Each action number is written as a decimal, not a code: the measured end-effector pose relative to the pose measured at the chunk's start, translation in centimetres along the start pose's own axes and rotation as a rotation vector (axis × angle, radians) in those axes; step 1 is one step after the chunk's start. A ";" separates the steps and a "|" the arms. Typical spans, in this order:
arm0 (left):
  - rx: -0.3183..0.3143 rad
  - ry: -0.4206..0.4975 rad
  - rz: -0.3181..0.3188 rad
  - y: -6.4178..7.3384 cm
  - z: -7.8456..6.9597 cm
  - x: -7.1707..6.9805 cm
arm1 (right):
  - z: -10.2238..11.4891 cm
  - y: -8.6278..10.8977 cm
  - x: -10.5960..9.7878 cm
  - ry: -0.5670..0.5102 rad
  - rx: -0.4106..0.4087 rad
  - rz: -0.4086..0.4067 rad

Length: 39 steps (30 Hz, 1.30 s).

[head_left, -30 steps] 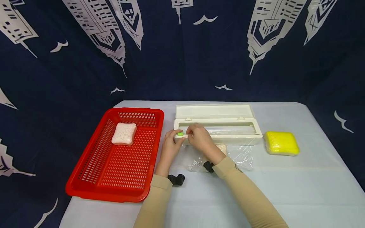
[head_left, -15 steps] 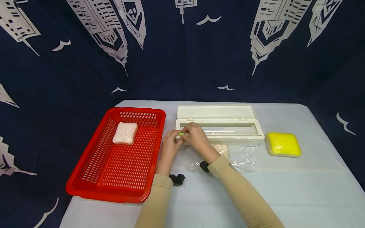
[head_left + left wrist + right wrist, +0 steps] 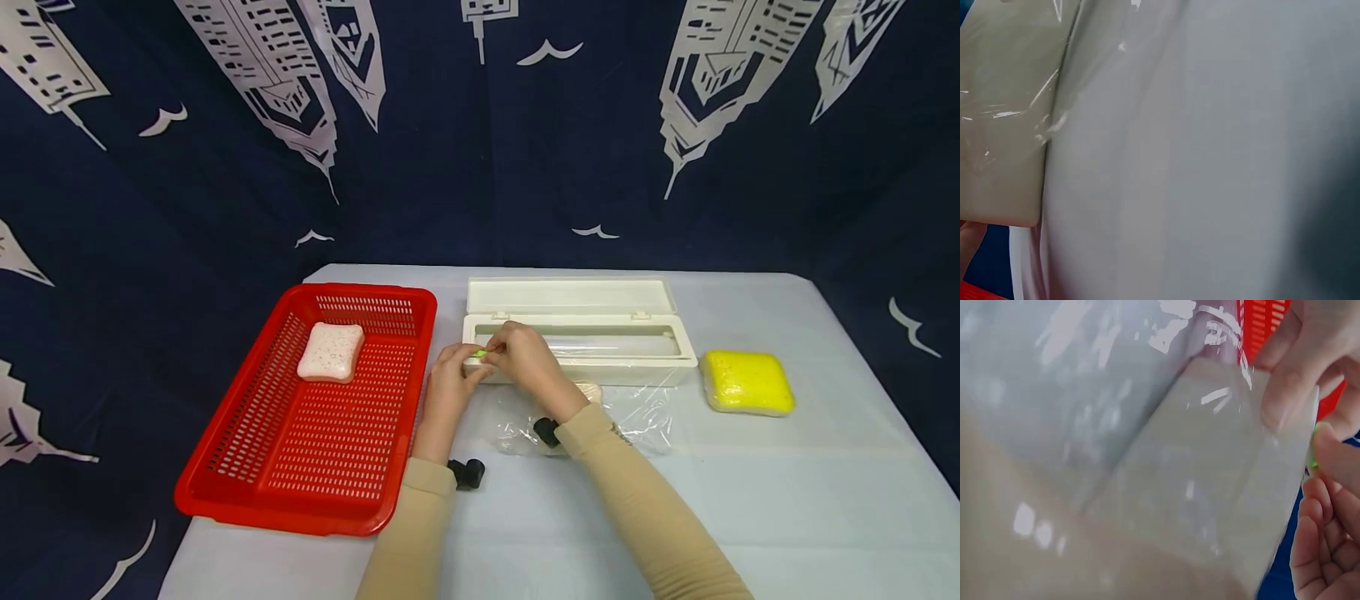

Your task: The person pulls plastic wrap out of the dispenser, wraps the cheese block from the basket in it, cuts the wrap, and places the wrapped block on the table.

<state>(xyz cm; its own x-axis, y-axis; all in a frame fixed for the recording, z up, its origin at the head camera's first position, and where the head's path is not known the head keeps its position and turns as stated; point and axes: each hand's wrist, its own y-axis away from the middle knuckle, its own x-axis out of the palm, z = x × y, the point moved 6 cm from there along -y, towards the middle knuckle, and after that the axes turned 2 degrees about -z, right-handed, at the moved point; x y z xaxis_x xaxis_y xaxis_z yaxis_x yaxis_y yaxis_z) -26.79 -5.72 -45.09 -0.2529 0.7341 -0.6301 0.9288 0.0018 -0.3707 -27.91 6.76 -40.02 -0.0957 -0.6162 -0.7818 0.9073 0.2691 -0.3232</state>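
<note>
A cream cling-film dispenser [image 3: 630,370] lies with its lid raised. My left hand [image 3: 446,387] grips its left end, thumb on the front face and fingers over the top edge. My right hand [image 3: 527,362] pinches at a small green slide cutter [image 3: 479,354] on the front rail; the cutter's green edge shows between fingers in the right wrist view. Clear film [image 3: 639,417] hangs from the dispenser onto the table, over a beige bread-slice-shaped block [image 3: 593,391] mostly hidden by my right forearm. In the left wrist view, film [image 3: 1007,115] drapes over the dispenser's front.
A red perforated basket [image 3: 330,442] stands at left, holding a white speckled bread-shaped block [image 3: 330,352]. Right of the dispenser sits a yellow block wrapped in film [image 3: 747,382]. The white-covered table [image 3: 787,508] backs onto a dark blue patterned cloth [image 3: 450,183].
My right fingertips have moved left onto the green slide cutter, which now shows less. My left hand keeps its place on the dispenser. The head view has shifted slightly.
</note>
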 end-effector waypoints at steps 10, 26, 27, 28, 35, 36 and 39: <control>0.042 -0.002 -0.001 0.3 -0.5 0.4 | -2.0 0.3 -0.7 -0.062 -0.009 0.041; 0.046 -0.007 0.005 0.6 -0.3 1.0 | -4.4 0.9 -2.7 -0.054 -0.012 0.147; 0.045 -0.007 0.004 0.7 -0.3 1.0 | -4.5 1.0 -2.8 -0.048 -0.013 0.152; 0.045 -0.007 0.004 0.7 -0.3 1.0 | -4.6 1.0 -2.9 -0.043 -0.011 0.155; 0.056 0.002 -0.005 0.6 -0.5 1.1 | -5.4 1.2 -3.8 -0.025 0.005 0.192; 0.060 0.003 -0.002 0.6 -0.5 1.1 | -5.5 1.2 -4.1 -0.024 0.002 0.199; 0.065 0.004 0.006 0.5 -0.5 1.2 | -6.6 1.8 -5.4 0.001 0.007 0.205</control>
<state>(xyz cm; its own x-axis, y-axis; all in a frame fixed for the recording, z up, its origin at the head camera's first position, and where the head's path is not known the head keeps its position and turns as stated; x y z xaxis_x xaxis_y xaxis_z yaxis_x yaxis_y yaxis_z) -26.53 -4.48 -45.67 -0.2463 0.7369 -0.6296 0.9106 -0.0464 -0.4106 -28.48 15.48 -39.93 0.0908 -0.5484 -0.8313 0.9106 0.3837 -0.1537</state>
